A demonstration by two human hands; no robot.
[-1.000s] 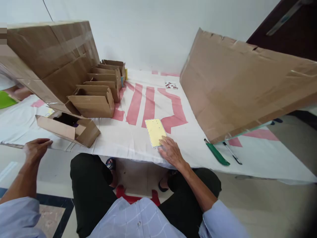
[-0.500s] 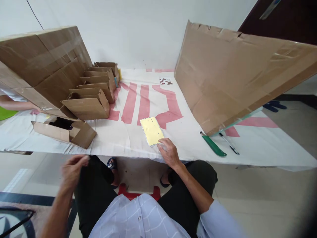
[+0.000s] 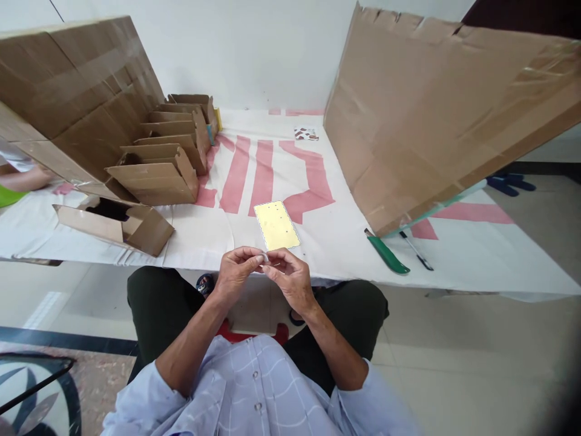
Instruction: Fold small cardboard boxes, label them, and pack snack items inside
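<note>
Left hand (image 3: pixel 236 270) and right hand (image 3: pixel 293 280) tight on pale scrap (image 3: pixel 265 257) by near edge of cloth (image 3: pixel 336 251), room either side

The left hand (image 3: pixel 235 272), which a second earlier had lain at the bench's edge well left of the yellow card (image 3: pixel 276 225) and half a second earlier had hung over the left knee, had come across to just in front of the card's near edge. The right hand (image 3: pixel 293 278) had left the card's near right corner, where its fingers had rested, and had moved in to meet the left. The fingertips of both had come together on a small pale piece (image 3: pixel 265 257), pinched between them in front of the card.
</note>
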